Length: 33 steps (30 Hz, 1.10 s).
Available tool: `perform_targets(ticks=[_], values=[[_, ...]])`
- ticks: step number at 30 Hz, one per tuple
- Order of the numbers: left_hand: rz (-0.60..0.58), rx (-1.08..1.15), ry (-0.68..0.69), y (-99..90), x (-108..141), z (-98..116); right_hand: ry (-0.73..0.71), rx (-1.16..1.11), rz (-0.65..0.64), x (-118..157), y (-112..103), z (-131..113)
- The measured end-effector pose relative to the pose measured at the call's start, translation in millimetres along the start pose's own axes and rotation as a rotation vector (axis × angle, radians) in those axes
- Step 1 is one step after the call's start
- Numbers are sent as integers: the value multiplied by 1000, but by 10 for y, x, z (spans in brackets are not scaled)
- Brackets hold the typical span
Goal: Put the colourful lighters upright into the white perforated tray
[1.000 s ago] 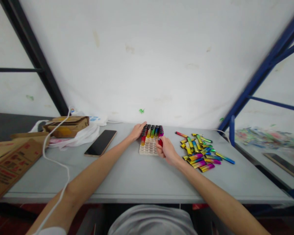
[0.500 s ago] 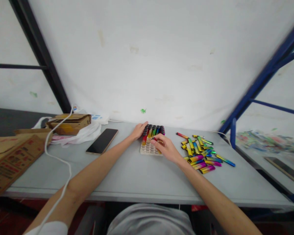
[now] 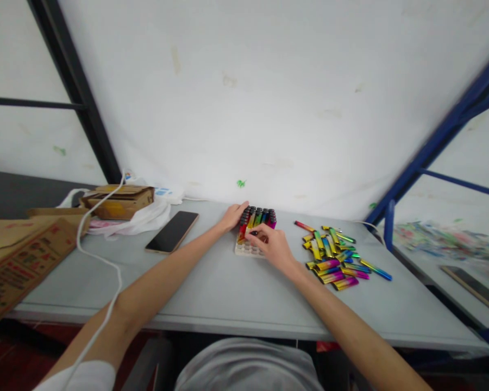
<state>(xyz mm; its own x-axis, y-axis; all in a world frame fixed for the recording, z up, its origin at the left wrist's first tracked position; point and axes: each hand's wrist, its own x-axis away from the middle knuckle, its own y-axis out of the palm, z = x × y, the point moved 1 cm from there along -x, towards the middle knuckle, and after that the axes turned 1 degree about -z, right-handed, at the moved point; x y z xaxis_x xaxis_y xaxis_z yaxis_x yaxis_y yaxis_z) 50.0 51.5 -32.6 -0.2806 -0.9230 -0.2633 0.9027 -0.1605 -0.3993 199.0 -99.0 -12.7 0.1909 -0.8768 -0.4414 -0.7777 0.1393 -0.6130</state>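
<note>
A whitish tray point(image 3: 248, 250) with rows of round holes lies on the grey table. Its far part carries several upright metallic lighter-like tubes point(image 3: 258, 215) with black tops, coloured red, yellow, green, blue and purple. My left hand point(image 3: 233, 216) rests against the tray's far left side, its fingers beside the tubes. Over the near part of the tray, my right hand point(image 3: 272, 243) pinches a small tube with a dark top, partly hidden by the fingers. To the right lies a loose pile of shiny coloured tubes point(image 3: 330, 246).
A black phone point(image 3: 172, 232) lies left of my left forearm. Further left are an opened small carton point(image 3: 120, 203), a white plastic bag point(image 3: 149, 218) and a large cardboard box point(image 3: 28, 260). A white cable point(image 3: 101, 263) hangs across the left. Blue frame bars point(image 3: 436, 138) stand right.
The tube in my right hand has shifted slightly left over the tray, and the fingers have changed their angle. My left hand stays at the tray's side. The view has shifted slightly.
</note>
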Motion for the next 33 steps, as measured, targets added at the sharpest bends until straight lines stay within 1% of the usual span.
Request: perform_targets(ticks=[4, 9, 12, 15, 17, 19, 22, 24, 27, 30, 33], values=[[9, 2, 7, 1, 2, 1, -43, 255, -36, -92, 19, -16], [24, 6, 6, -7, 9, 13, -94, 468, -136, -243, -23, -195], [45, -11, 3, -12, 13, 19, -63, 595, -152, -285, 22, -265], [33, 2, -5, -10, 25, 28, -5, 683, -163, -283, 90, -260], [12, 20, -3, -7, 35, 38, 23, 683, -173, -256, 104, -235], [-2, 31, -2, -6, 42, 47, 22, 636, -176, -203, 76, -213], [-14, 24, -9, -11, 34, 50, -31, 509, -210, -68, -9, -195], [-20, 8, -23, -17, 17, 39, -88, 467, -244, 32, -49, -181], [-47, 11, -40, -23, -10, 10, -142, 511, -268, 131, -37, -130], [-116, 60, -5, -16, -25, -11, -135, 552, -277, 139, 21, -69], [-131, 104, 42, -7, -31, -16, -117, 550, -284, 104, 44, -39]])
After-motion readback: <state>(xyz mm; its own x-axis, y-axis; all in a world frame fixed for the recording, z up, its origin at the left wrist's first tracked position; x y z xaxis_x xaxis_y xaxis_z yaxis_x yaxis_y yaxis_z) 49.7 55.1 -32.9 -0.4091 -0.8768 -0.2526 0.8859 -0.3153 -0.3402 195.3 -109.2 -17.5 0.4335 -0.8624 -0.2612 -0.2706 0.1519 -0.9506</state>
